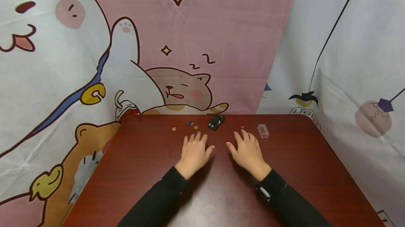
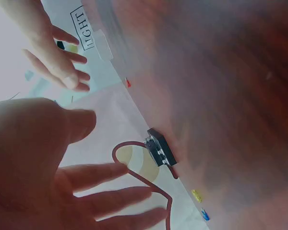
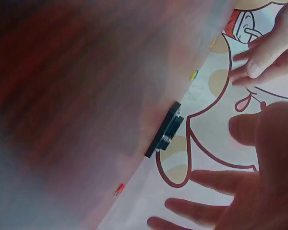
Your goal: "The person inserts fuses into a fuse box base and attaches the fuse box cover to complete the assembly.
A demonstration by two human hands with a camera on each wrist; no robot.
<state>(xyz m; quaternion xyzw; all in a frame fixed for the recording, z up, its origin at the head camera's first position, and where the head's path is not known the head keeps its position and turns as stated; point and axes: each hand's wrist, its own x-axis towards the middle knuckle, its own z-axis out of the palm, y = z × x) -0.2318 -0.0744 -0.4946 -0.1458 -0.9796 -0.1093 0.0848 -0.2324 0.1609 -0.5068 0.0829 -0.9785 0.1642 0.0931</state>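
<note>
My left hand point(image 1: 194, 153) is held over the table with fingers spread and nothing in them. Beyond its fingertips lie a small blue piece point(image 1: 191, 123), a yellow piece point(image 1: 196, 127) and a pale yellowish piece point(image 1: 173, 128). My right hand point(image 1: 249, 152), its fingers also spread and holding nothing, is nearest to a tiny red piece point(image 1: 242, 127). Between the two hands, farther back, sits a black rectangular block point(image 1: 216, 122); the left wrist view shows metal parts on its top point(image 2: 159, 148). A clear plastic box point(image 1: 263, 131) lies right of the red piece.
The reddish-brown wooden table point(image 1: 218, 199) ends just behind the small things. A cartoon-printed cloth point(image 1: 221, 44) hangs behind it and along both sides.
</note>
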